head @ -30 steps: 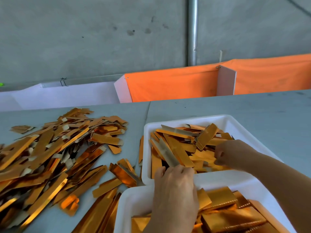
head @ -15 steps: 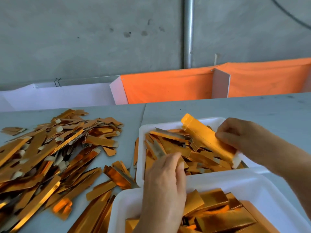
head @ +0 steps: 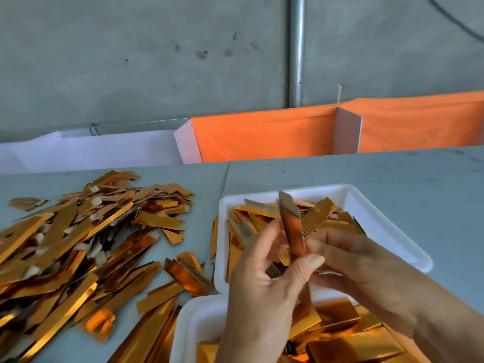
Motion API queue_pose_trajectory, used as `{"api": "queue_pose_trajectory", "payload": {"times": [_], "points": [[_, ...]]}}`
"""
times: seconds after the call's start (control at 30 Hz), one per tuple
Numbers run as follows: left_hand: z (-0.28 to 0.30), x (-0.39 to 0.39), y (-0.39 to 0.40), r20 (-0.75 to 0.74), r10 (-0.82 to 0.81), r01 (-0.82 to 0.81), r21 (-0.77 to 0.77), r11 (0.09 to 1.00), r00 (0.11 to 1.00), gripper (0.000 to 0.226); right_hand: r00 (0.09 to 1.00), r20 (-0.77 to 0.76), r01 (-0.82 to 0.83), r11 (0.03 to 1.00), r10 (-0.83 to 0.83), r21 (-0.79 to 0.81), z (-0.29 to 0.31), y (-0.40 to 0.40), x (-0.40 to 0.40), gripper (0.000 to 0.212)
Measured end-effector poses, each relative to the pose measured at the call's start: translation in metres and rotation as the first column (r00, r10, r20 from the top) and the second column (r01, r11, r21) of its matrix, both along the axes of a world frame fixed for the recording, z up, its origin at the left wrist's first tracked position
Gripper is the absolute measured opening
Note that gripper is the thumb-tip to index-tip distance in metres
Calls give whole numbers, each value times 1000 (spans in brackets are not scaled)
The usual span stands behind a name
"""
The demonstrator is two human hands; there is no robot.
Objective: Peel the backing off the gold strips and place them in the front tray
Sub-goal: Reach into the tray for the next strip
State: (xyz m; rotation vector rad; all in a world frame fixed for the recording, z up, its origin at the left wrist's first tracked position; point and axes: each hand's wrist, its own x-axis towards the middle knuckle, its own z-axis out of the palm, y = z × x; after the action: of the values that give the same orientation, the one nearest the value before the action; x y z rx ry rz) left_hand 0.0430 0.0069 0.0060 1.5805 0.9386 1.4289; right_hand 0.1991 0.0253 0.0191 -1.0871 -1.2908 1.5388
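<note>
A gold strip [head: 292, 226] stands nearly upright above the far white tray [head: 387, 226], which holds several gold strips. My left hand [head: 264, 292] pinches the strip's lower end with its thumb. My right hand [head: 366, 271] grips the same end from the right with curled fingers. Closest to me, the front white tray [head: 195, 320] holds folded gold pieces, partly hidden under both hands.
A large heap of gold strips [head: 73, 244] covers the grey table on the left, and a few loose ones [head: 188, 271] lie beside the trays. Orange cloth panels [head: 262, 137] and white dividers stand behind the table, in front of a concrete wall with a metal pipe.
My right hand lifted a gold strip out of the far tray and brought it toward me. My left hand rose from the trays' rims and took hold of the strip's lower end.
</note>
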Motion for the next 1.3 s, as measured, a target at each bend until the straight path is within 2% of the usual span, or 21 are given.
{"api": "queue_pose_trajectory", "payload": {"times": [0.03,0.17,0.23,0.27,0.33,0.43,0.5,0.57,0.67,0.8,0.9,1.0,1.13,1.23,1.3], "points": [[-2,0,0,-52,80,-77,53,996,995,47,999,26,44,997,-46,62,0,1,1,24],[-2,-1,1,-172,330,-303,166,938,928,50,973,-59,230,929,-222,290,10,-2,10,31],[-2,-1,0,-276,404,-347,235,908,872,52,963,-23,250,864,-268,437,19,-7,13,34],[-2,0,-1,-318,428,-354,266,897,846,54,960,10,239,842,-279,483,23,-11,13,36],[-3,1,-2,-382,457,-349,320,881,803,57,953,74,215,825,-295,522,30,-17,7,29],[-4,3,-4,-462,482,-315,394,864,744,59,931,211,163,855,-299,493,32,-22,-3,20],[-3,3,-3,-508,501,-294,433,852,701,59,884,320,175,876,-341,450,31,-22,-4,17],[-3,3,-2,-558,511,-283,446,849,653,59,869,359,192,902,-339,386,31,-21,-3,15],[-2,4,-2,-608,505,-267,442,856,613,59,905,353,140,949,-238,282,31,-19,-3,13],[-2,6,-4,-632,477,-217,446,868,611,57,975,140,154,977,-175,150,29,-15,2,21],[-1,8,-5,-662,478,-218,439,871,577,57,975,131,166,979,-181,115,27,-12,6,24],[-1,7,-5,-660,480,-218,442,870,579,56,982,118,132,985,-144,109,29,-13,8,28],[-2,7,-4,-679,494,-204,464,862,543,56,974,183,116,989,-132,97,27,-11,10,20],[-3,8,-5,-677,520,-209,490,846,520,55,977,189,83,994,-96,75,26,-12,10,28],[-4,8,-4,-678,537,-216,502,837,502,55,984,164,52,997,-62,65,27,-13,10,21]]}}
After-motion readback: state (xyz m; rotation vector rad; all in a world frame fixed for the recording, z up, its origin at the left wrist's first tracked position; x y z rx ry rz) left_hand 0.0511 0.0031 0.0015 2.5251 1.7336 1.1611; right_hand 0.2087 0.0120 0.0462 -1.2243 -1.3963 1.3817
